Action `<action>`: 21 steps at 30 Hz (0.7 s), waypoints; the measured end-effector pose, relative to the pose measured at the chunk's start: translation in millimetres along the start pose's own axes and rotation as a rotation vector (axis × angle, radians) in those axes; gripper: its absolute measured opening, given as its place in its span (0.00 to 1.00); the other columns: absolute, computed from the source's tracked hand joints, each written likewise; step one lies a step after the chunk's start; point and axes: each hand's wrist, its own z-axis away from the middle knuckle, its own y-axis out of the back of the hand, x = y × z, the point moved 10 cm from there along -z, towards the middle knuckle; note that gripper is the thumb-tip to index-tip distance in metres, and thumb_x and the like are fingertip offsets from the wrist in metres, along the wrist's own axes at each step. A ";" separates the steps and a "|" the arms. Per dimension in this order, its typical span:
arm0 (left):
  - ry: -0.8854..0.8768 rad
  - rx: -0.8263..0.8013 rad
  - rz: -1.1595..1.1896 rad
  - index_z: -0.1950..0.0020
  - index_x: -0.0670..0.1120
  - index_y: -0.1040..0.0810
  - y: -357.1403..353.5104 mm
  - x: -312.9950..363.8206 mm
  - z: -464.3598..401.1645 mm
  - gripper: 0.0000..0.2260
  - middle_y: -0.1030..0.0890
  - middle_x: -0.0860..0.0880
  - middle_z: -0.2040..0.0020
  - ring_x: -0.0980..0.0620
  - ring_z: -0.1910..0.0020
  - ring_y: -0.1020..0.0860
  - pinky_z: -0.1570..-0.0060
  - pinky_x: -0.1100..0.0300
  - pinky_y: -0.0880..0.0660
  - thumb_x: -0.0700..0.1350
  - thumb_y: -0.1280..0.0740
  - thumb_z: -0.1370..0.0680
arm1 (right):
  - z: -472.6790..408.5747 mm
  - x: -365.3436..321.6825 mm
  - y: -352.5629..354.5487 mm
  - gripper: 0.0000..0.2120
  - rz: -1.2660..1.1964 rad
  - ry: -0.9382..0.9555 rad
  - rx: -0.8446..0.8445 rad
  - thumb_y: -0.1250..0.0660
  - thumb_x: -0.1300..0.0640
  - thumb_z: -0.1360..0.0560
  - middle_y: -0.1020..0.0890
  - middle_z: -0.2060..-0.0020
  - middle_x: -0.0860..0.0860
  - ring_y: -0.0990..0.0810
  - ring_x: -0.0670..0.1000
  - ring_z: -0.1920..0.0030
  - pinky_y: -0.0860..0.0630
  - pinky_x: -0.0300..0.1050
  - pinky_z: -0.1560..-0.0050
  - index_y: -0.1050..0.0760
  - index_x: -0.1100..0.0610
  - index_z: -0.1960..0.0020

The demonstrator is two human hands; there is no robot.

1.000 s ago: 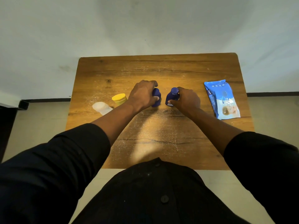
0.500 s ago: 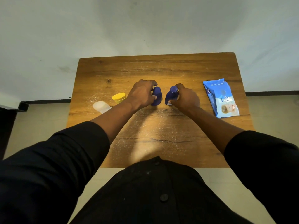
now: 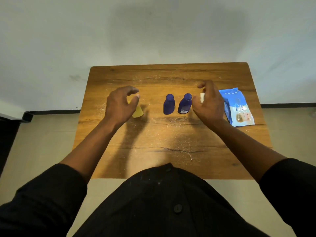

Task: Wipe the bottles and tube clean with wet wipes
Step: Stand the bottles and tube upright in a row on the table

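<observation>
Left hand (image 3: 119, 105) spread wide over the yellow-capped tube (image 3: 137, 112), right hand (image 3: 207, 103) pinching a wipe (image 3: 202, 97) beside two blue bottles (image 3: 176, 104): light, slick, grab mid-body

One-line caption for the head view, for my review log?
Two blue bottles upright on wooden table; open left hand over yellow item, right hand near wipes pack.
</observation>
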 end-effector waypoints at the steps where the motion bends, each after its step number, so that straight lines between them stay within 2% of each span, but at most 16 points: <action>1: 0.022 0.018 -0.018 0.39 0.50 0.16 6.4 -9.4 3.5 0.10 0.15 0.52 0.41 0.54 0.43 0.18 0.42 0.52 0.21 0.47 0.33 0.18 | -0.1 -18.2 -4.2 0.14 -0.017 0.066 -0.001 0.30 0.54 0.22 0.20 0.45 0.48 0.23 0.48 0.50 0.27 0.45 0.56 0.28 0.52 0.39; 3: 0.072 0.026 -0.079 0.39 0.48 0.15 15.3 -28.3 10.5 0.11 0.15 0.50 0.40 0.50 0.40 0.18 0.40 0.51 0.22 0.42 0.35 0.17 | 2.1 -57.7 -20.4 0.10 -0.010 0.198 -0.041 0.31 0.52 0.22 0.20 0.46 0.47 0.22 0.46 0.52 0.26 0.45 0.57 0.26 0.50 0.41; 6: 0.154 -0.079 -0.200 0.34 0.47 0.18 13.5 -57.9 18.7 0.14 0.17 0.47 0.35 0.45 0.35 0.21 0.36 0.47 0.23 0.40 0.34 0.18 | 9.9 -108.6 -53.8 0.09 -0.002 0.325 -0.149 0.31 0.51 0.21 0.19 0.45 0.46 0.21 0.45 0.49 0.24 0.45 0.53 0.22 0.49 0.40; 8: 0.204 -0.182 -0.243 0.30 0.47 0.21 8.3 -77.5 24.5 0.18 0.20 0.46 0.31 0.42 0.32 0.23 0.35 0.45 0.25 0.45 0.30 0.21 | 16.7 -134.1 -80.4 0.12 0.023 0.372 -0.244 0.31 0.51 0.20 0.18 0.42 0.47 0.19 0.48 0.45 0.23 0.47 0.49 0.21 0.49 0.37; 12: 0.224 -0.315 -0.314 0.29 0.47 0.23 -2.6 -106.6 30.7 0.28 0.21 0.44 0.32 0.41 0.35 0.23 0.40 0.47 0.23 0.55 0.24 0.27 | 22.4 -162.4 -128.9 0.21 0.144 0.384 -0.403 0.31 0.49 0.19 0.21 0.30 0.49 0.20 0.55 0.35 0.22 0.53 0.39 0.25 0.48 0.27; 16: 0.210 -0.305 -0.316 0.32 0.45 0.22 -2.5 -124.8 30.0 0.26 0.19 0.42 0.37 0.40 0.40 0.22 0.44 0.49 0.24 0.50 0.23 0.28 | 23.3 -172.3 -164.8 0.25 0.284 0.390 -0.502 0.31 0.52 0.20 0.23 0.27 0.50 0.22 0.58 0.31 0.23 0.54 0.37 0.29 0.49 0.24; 21: 0.154 -0.282 -0.279 0.37 0.46 0.18 1.9 -129.0 25.9 0.19 0.16 0.44 0.42 0.40 0.43 0.20 0.49 0.52 0.25 0.46 0.24 0.28 | 20.5 -174.4 -192.7 0.22 0.443 0.393 -0.556 0.30 0.50 0.20 0.19 0.34 0.53 0.20 0.60 0.37 0.21 0.54 0.44 0.26 0.51 0.28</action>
